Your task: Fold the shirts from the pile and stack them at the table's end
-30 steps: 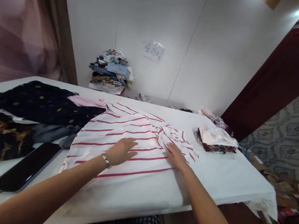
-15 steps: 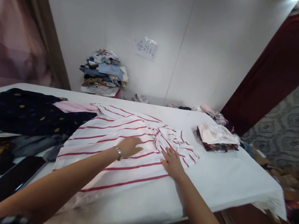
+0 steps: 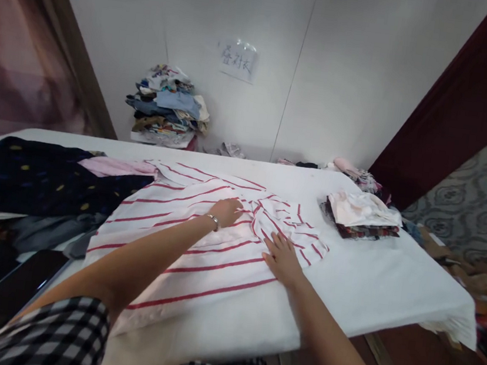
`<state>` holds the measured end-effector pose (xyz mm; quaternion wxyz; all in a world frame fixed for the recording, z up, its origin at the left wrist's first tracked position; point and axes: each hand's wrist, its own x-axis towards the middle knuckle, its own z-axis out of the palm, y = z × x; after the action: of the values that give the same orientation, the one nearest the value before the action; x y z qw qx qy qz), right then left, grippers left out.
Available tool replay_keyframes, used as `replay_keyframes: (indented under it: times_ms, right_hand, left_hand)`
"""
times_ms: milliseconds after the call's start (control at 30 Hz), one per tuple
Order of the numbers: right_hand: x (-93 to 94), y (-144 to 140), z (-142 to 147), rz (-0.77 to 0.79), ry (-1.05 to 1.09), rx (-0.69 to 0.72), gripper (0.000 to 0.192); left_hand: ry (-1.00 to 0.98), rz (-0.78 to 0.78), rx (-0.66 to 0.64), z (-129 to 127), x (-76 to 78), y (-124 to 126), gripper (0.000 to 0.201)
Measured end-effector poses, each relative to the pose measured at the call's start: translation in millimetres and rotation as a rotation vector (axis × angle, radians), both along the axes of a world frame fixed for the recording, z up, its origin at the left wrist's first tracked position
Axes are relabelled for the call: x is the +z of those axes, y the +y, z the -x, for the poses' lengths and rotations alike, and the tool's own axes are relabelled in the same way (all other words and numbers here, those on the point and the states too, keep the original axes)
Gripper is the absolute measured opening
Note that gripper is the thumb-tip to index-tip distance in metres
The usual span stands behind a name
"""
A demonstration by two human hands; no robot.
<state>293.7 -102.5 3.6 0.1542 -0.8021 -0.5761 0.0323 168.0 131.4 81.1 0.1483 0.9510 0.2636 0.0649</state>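
- Right hand [image 3: 282, 259] is lying flat and released on the red-striped white shirt [image 3: 200, 242], pressing the fabric near the table's [image 3: 369, 281] front edge.
- Left hand [image 3: 226, 211] is reaching farther in — fingers loosely spread on the bunched middle, gripping nothing.
- Shirt is lying spread out, sleeve folded in; most folding seems left.
- Folded clothes stack [image 3: 361, 216] is sitting beyond, right.

We see a white shirt [image 3: 200, 242] with thin red stripes spread on a white table [image 3: 372, 287], and our sleeve [image 3: 56, 331] is a black-and-white check. Toward the table's left edge lie a dark navy garment [image 3: 27, 173] dotted with yellow and a plain pink cloth [image 3: 115, 165]. Near the right edge sits a folded pile [image 3: 361, 216], pale pink on top with dark red plaid beneath.
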Motion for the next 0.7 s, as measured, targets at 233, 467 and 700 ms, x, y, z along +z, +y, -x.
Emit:
replay_keyframes:
  times_ms: [233, 467, 700]
  right_hand:
    - [-10.6, -3, -18, -0.355, 0.271, -0.038, 0.034]
    - [-15.5, 2, -27, -0.584, 0.195, -0.061, 0.026]
    - [2.8, 10, -31, -0.533, 0.263, -0.113, 0.024]
  left_hand:
    - [0.086, 0.048, 0.091, 95, 5.3, 12, 0.039]
    - [0.091, 0.012, 0.100, 194, -16.1, -10, 0.043]
    - [-0.016, -0.063, 0.056, 231, -25.9, -2, 0.030]
